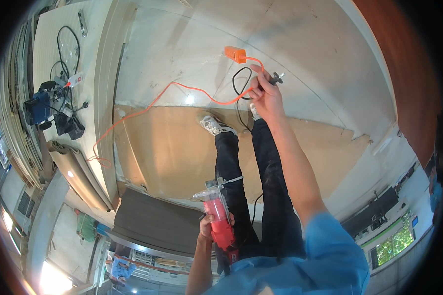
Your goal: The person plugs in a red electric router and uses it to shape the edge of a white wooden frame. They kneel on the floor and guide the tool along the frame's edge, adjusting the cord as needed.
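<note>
Red trimmer (220,223) clenched in left hand (207,227); right hand (266,94) pinching black plug (275,77) near orange socket (235,54). Risk: sudden start once plugged.

Left hand (207,227) gripping red trim router (218,223), right hand (267,93) holding black plug (275,77) near orange extension socket (235,54)

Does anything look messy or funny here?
Yes. An orange cord snakes loose across the floor, from the workbench to the right hand, which holds a black plug. The left hand grips a red power tool.
</note>
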A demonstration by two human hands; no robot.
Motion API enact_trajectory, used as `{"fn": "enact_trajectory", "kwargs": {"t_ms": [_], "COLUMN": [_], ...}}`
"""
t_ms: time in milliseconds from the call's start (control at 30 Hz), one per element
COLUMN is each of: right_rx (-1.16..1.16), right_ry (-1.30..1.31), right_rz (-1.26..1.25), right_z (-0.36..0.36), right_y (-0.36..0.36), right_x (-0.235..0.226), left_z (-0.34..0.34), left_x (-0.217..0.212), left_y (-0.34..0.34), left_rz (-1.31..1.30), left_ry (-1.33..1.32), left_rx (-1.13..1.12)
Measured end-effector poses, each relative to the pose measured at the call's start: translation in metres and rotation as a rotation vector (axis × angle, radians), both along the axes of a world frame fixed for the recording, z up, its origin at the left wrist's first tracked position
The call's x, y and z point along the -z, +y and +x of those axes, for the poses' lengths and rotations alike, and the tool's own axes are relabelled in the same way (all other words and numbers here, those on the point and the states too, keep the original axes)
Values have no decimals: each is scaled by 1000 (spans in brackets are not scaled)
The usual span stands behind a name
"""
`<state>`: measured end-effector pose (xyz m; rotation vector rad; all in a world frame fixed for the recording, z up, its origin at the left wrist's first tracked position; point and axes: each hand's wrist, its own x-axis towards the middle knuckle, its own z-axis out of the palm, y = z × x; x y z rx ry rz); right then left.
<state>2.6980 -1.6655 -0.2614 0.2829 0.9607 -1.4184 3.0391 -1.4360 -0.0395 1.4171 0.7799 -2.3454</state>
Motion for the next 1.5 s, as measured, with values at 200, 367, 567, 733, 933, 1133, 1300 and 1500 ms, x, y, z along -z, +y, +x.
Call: {"fn": "enact_trajectory", "kwargs": {"t_ms": [200,367,567,733,933,1133,1300,1500], "right_rx": [12,-12,-651,-1851,-1038,-1309,-1381,-1498], "right_ry": [-81,21,470,1193,1691,1710,1616,1757], "right_rz": [331,606,977,982,819,371,516,449], "right_z": [23,33,-2,-136,-229,-83,-32,-30], "right_y": [84,149,260,340,195,34,-1,-1], "right_x": [50,109,74,-15,-9,149,211,223], "left_z": [0,-7,-5,-6,-15,-17,-17,-16], "left_x": [25,40,50,53,61,67,65,62], "left_y": [16,32,42,33,25,28,37,44], "left_rz": [-36,36,30,-11,47,-98,-33,38], "left_ry": [-12,-22,17,34,79,91,67,81], "left_rx": [-121,-239,-342,-390,-504,-376,-545,-661]}}
